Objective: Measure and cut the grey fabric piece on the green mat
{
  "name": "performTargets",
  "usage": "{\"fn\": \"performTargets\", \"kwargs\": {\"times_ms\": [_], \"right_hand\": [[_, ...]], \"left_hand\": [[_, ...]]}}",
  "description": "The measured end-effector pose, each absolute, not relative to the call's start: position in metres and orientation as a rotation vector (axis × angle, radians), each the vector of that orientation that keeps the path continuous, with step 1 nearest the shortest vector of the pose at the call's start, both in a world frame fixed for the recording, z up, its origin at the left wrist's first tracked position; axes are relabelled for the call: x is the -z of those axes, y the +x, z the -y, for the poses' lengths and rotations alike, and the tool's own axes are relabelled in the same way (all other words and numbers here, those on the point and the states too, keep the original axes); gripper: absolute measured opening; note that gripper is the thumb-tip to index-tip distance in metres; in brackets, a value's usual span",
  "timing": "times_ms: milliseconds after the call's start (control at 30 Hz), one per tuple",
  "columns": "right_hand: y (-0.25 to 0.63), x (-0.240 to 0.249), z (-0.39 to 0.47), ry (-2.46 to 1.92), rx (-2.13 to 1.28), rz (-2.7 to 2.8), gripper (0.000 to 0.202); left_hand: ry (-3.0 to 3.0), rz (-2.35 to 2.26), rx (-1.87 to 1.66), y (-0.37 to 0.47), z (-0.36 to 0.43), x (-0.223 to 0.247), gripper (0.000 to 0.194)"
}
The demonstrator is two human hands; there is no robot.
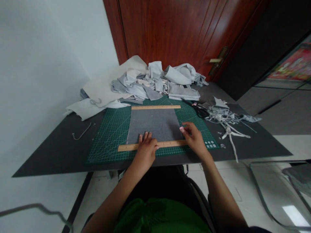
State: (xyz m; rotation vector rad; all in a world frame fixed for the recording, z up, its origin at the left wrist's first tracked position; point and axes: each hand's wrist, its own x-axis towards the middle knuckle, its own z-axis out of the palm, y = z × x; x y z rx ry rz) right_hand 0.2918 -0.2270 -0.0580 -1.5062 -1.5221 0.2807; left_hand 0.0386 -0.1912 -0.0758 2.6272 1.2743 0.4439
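Observation:
A grey piece of cloth [155, 121] lies flat on a green cutting mat [111, 129]. One wooden ruler [170, 144] runs along its near edge, and a second wooden ruler [155, 107] lies along its far edge. My left hand [147, 147] rests flat over the near ruler, fingertips stretched onto the cloth and thumb to the right. By the cloth's right edge, my right hand [194, 137] has thumb and forefinger brought together in a pinch. Something pinkish shows at the thumb tip; I cannot tell whether it is the nail or a small object.
Crumpled grey and white fabric [136, 84] is heaped along the back. Black-handled scissors [200, 111] lie at the mat's right, beside a tangle of fabric scraps [221, 110]. A loose thread [84, 131] is on the dark table [55, 149] at left. Behind stands a wooden door [165, 32].

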Motion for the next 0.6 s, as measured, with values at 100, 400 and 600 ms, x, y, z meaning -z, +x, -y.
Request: {"fn": "performTargets", "kwargs": {"times_ms": [100,400,600], "right_hand": [[0.301,0.053,0.23,-1.528,-0.372,1.578,0.011],[0.319,0.037,0.243,-1.566,-0.644,1.835,0.018],[0.312,0.04,0.243,-1.593,-0.655,1.791,0.014]], "left_hand": [[2.601,-1.267,-0.485,0.038,0.19,0.077,0.006],[2.575,-1.26,-0.494,0.036,0.187,0.08,0.005],[2.571,-1.196,-0.547,0.034,0.187,0.082,0.006]]}}
